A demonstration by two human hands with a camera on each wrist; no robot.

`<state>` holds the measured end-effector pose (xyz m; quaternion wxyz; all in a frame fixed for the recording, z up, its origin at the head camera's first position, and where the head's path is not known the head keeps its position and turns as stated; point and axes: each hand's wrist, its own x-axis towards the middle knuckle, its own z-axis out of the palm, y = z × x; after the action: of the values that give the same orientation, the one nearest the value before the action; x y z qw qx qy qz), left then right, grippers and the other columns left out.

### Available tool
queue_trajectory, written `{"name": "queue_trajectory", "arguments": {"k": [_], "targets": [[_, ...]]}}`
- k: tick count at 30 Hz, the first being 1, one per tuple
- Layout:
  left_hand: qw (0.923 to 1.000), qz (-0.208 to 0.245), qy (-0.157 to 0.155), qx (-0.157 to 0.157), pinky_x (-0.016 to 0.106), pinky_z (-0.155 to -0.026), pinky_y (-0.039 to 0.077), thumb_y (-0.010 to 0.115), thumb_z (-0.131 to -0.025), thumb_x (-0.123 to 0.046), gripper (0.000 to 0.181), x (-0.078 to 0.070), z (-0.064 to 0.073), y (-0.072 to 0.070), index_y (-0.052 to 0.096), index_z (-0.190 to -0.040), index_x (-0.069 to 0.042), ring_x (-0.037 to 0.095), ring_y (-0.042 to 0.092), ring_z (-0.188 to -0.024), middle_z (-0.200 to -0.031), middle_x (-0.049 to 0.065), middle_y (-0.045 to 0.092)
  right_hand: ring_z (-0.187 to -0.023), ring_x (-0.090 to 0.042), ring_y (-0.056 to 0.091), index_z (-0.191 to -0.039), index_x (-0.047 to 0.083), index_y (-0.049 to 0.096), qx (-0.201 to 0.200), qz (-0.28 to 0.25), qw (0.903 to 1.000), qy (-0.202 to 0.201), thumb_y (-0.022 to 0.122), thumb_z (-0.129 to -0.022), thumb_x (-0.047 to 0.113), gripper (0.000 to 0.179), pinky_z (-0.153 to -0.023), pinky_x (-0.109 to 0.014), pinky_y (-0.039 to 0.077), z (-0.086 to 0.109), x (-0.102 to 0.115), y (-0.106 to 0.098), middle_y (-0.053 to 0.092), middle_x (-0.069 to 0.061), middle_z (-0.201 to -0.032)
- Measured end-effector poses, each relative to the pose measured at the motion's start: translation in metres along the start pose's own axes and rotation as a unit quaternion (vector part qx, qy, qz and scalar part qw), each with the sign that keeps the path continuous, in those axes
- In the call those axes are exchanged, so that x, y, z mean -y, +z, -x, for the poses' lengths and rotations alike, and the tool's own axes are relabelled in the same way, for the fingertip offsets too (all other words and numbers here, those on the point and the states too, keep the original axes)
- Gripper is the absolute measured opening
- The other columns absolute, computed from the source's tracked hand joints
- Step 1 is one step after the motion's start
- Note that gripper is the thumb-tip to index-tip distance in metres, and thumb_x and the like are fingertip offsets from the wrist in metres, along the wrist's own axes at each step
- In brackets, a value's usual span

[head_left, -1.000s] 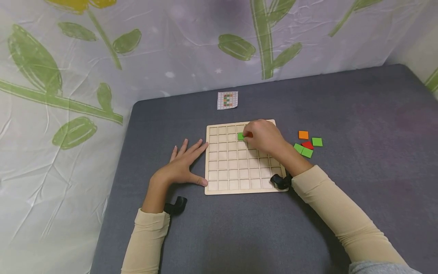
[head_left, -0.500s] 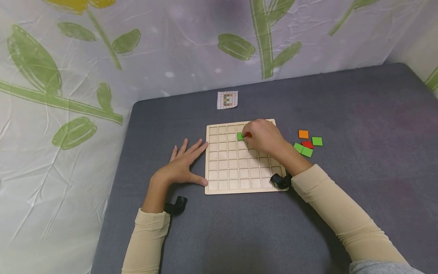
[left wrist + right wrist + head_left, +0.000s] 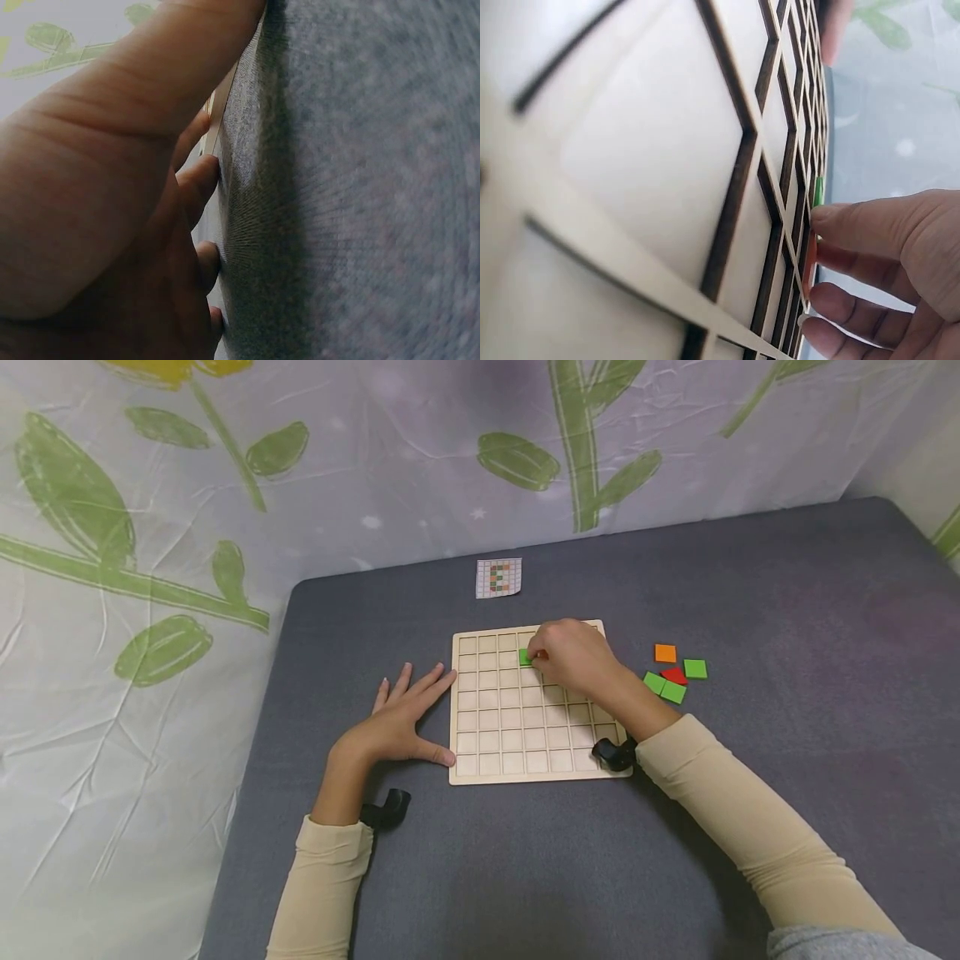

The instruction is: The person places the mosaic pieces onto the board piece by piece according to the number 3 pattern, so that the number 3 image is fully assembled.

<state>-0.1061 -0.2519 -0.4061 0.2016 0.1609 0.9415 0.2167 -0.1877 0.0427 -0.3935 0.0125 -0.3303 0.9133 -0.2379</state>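
A light wooden grid board [image 3: 490,721] lies flat. In its second row from the far edge sits a green square tile [image 3: 524,657]. My right hand [image 3: 577,656] bends over that row, finger and thumb tips close together at the green tile's right edge. The right wrist view shows an orange-red tile [image 3: 811,256] among these fingertips, beside the green one, low against the board; I pinch it, though the fingers partly hide it. My left hand [image 3: 397,718] spreads on the table at the board's left side, thumb and index tips touching its edge.
Right of the board lie loose tiles: an orange one [image 3: 665,653], a red one [image 3: 674,676] and several green ones [image 3: 695,669]. A small printed grid card [image 3: 498,578] with a coloured pattern lies beyond the board. A flowered cloth [image 3: 420,460] hangs behind the grey table.
My right hand's fingertips have shifted slightly left, covering a little more of the green tile's right edge. The left hand and loose tiles stay put.
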Motion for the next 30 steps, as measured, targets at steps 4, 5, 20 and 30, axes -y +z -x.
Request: {"name": "queue_trajectory", "arguments": {"k": [4,5,20,30], "targets": [[1.0000,-0.003,-0.001,0.002,0.058,-0.115,-0.013,0.090,-0.062,-0.058,0.129,-0.002,0.000,-0.001,0.016,-0.163,-0.027,0.033,-0.014,-0.151,-0.168,0.001,0.008,-0.098,-0.027,0.069,-0.096,0.007,0.081,0.007,0.001,1.0000,-0.004,0.070,-0.089,-0.002,0.016,-0.076,-0.042,0.056,0.001,0.001,-0.002,0.075,-0.008,-0.105],[1.0000,-0.003,-0.001,0.003,0.059,-0.115,-0.013,0.090,-0.062,-0.058,0.129,-0.002,0.001,-0.001,0.016,-0.163,-0.027,0.034,-0.014,-0.151,-0.168,0.001,0.009,-0.098,-0.027,0.070,-0.096,0.007,0.081,0.009,0.001,0.9999,-0.005,0.070,-0.089,-0.002,0.017,-0.076,-0.042,0.057,0.001,0.002,-0.002,0.075,-0.008,-0.105],[1.0000,-0.002,0.002,0.000,0.059,-0.115,-0.013,0.089,-0.062,-0.059,0.128,-0.003,0.000,-0.002,0.016,-0.163,-0.027,0.034,-0.014,-0.151,-0.168,0.001,0.009,-0.096,-0.028,0.068,-0.103,0.005,0.080,0.041,0.002,0.9990,-0.016,0.069,-0.092,0.009,0.017,-0.072,-0.040,0.053,0.007,0.007,-0.010,0.072,-0.010,-0.111],[1.0000,-0.001,0.001,-0.002,0.059,-0.115,-0.012,0.090,-0.063,-0.058,0.127,-0.004,0.002,-0.002,0.018,-0.163,-0.025,0.036,-0.013,-0.151,-0.168,0.003,0.010,-0.086,-0.021,0.063,-0.111,0.008,0.078,0.055,-0.017,0.9983,0.010,0.068,-0.093,0.010,0.021,-0.068,-0.036,0.047,0.013,0.007,-0.016,0.072,-0.006,-0.117]]}}
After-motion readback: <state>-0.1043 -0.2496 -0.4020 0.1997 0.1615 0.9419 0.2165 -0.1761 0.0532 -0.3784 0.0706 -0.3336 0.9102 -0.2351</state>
